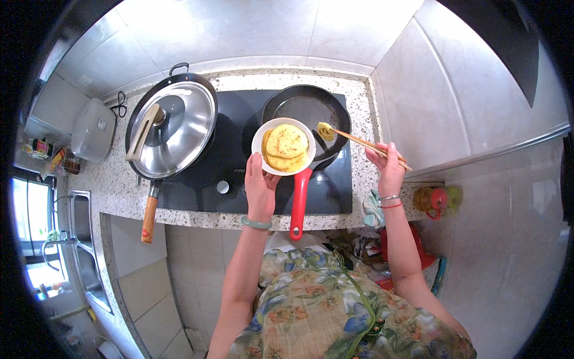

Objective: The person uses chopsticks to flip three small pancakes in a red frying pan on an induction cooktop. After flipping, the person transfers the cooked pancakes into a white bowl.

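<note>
My left hand [261, 190] grips a white bowl [256, 145] from its near left side, some of its fingers hidden beneath. Stacked in the bowl are round yellow pancakes [287, 140] with browned spots. The bowl is held over the near left part of a black frying pan [301, 97] with a red handle [299, 206]. My right hand [390, 169] is closed round wooden chopsticks [366, 143]. Their tips are at a small yellow pancake [325, 130] above the pan's right side; whether it touches the pan I cannot tell.
Both pans stand on a black cooktop [239, 107] with a silver knob [223, 187]. At left is a wok [212, 96] under a steel lid [185, 119], its wooden handle [149, 218] past the counter edge. A cloth [373, 209] lies below my right hand. A tiled wall [466, 102] closes the right side.
</note>
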`<state>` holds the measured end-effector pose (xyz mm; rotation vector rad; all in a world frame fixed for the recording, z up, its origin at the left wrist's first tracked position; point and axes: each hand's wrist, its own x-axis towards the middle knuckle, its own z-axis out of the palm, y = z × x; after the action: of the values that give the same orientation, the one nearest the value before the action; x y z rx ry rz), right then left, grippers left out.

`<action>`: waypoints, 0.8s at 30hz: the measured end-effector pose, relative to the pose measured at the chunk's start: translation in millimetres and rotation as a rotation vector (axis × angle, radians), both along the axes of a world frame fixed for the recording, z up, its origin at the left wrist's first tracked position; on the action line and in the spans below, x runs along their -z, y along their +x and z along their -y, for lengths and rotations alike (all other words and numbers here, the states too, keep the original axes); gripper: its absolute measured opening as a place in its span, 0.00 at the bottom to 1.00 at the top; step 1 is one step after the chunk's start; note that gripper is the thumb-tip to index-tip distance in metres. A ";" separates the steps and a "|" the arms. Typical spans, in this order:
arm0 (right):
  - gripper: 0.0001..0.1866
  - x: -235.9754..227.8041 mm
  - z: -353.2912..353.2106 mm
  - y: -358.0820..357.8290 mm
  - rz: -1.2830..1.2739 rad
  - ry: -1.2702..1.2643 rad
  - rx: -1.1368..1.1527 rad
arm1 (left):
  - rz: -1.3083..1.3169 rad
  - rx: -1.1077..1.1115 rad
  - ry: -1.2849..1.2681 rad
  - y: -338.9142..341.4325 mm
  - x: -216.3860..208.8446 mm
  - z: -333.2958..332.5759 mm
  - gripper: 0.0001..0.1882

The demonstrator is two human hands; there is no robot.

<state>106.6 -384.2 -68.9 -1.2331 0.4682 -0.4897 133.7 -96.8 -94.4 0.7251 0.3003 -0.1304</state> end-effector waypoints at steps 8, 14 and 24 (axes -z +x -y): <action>0.21 -45.2 -6.7 -12.8 0.088 0.064 -0.001 | -0.004 -0.027 0.091 -0.6 4.0 1.1 0.22; 0.20 -77.4 -16.5 -25.5 0.119 0.157 -0.118 | -0.010 -0.014 0.036 0.3 -5.4 8.1 0.22; 0.18 -44.8 -41.5 -39.3 -0.035 0.433 -0.316 | 0.029 0.015 -0.069 -1.1 -14.9 5.8 0.20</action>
<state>67.2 -342.7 -24.1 -0.8752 0.3750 -0.0875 132.6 -102.6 -79.5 0.6606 0.2616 -0.1438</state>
